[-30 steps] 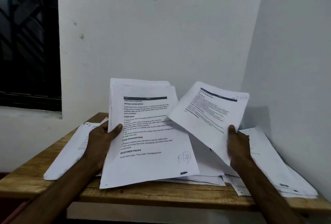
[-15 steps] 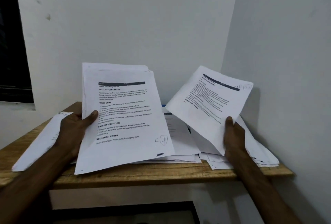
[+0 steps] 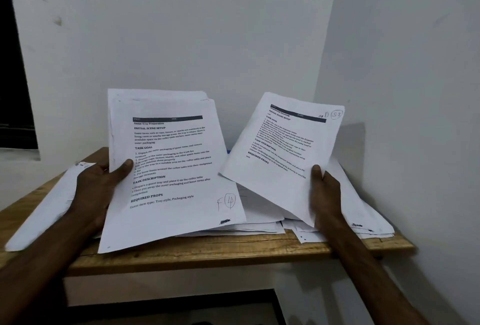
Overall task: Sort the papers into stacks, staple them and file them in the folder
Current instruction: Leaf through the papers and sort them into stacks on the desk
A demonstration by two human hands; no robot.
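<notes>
Only the thumbs of both hands show, the fingers lying behind paper; loose papers [image 3: 262,226] cover much of the wooden table [image 3: 207,256], and a blue edge [image 3: 228,152] behind the held pages cannot be identified. The left hand [image 3: 96,189] grips a thick bundle of sheets [image 3: 171,168] at its left margin, and the right hand [image 3: 324,194] pinches a printed sheet [image 3: 283,153] at its lower corner, both raised above the table. The bundle's white top page carries bold headings and a handwritten "F 4"; the skewed right-hand sheet bears a dark header bar.
</notes>
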